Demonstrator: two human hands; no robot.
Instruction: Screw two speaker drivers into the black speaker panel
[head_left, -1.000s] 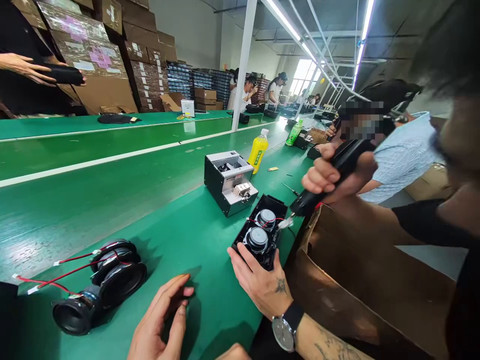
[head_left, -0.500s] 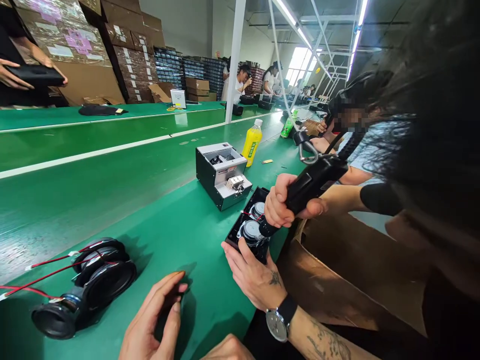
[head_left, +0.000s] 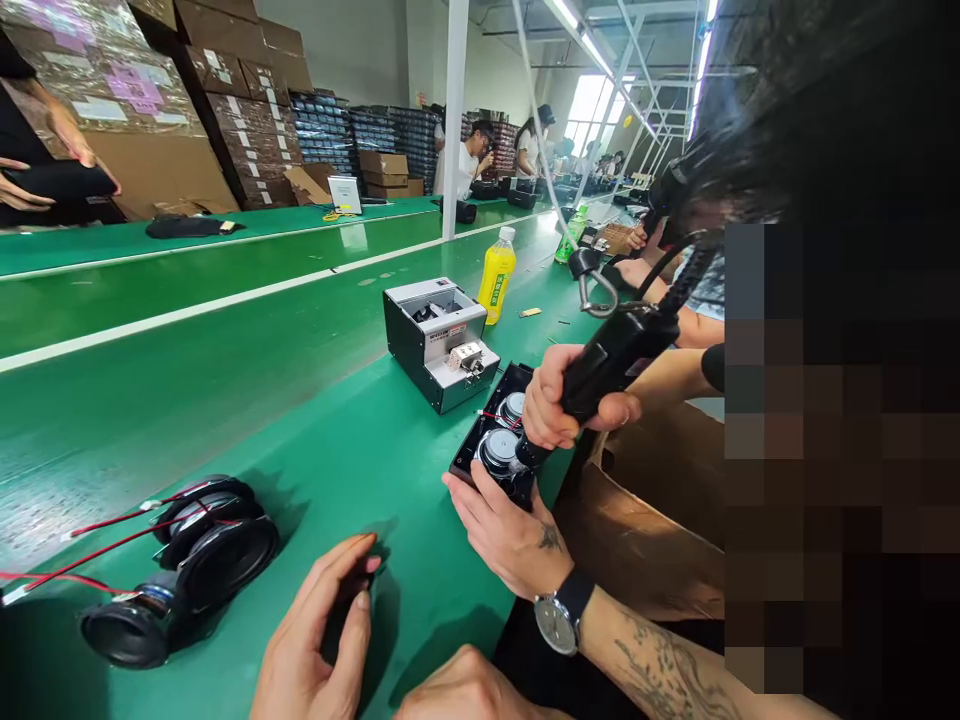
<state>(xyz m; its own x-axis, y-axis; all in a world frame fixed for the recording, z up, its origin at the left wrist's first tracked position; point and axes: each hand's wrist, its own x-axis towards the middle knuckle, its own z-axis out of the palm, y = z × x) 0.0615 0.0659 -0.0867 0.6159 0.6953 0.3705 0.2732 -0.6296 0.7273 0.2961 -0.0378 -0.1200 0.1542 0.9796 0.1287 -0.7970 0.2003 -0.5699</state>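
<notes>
My left hand is low in the view, over the green table, its fingers curved and apart with no object visible between them. Beside it, at the bottom edge, my right hand shows only its back and knuckles; its fingers are hidden. Several black speakers with red wires stand left of my left hand. Beyond my hands, a co-worker's hand with a watch steadies a black case holding round speakers, and that person's other hand presses a black power screwdriver into it.
A silver and black screw feeder stands behind the case, near a yellow bottle and a green bottle. A cardboard box is at the right beside the table. Other people work farther back; stacked cartons stand behind.
The view has shifted slightly, so the speakers sit a little farther right. My right hand shows slightly more at the bottom edge. The co-worker's hands remain at the case.
</notes>
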